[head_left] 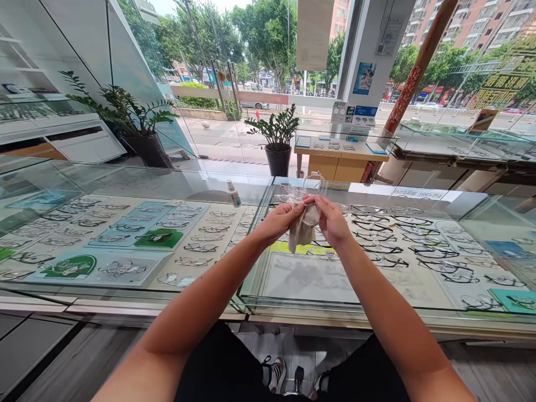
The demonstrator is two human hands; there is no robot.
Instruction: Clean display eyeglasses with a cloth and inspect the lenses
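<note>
Over the glass counter, both hands are closed around a pair of thin-rimmed eyeglasses (312,215) and a greyish-beige cloth (302,237). My left hand (281,220) pinches the cloth at the near side of a lens, and the cloth hangs down below the fingers. My right hand (334,222) grips the eyeglasses' frame from the right, its fingertips meeting the left ones. A clear round rim (314,180) shows just beyond the fingers; I cannot tell whether it belongs to the same pair. The fingers hide part of the frame.
A small white spray bottle (233,194) stands on the glass top to the left. Under the glass display counter (293,279) lie many rows of eyeglasses. Potted plants (278,153) and a wooden display table (341,167) stand beyond it, before the windows.
</note>
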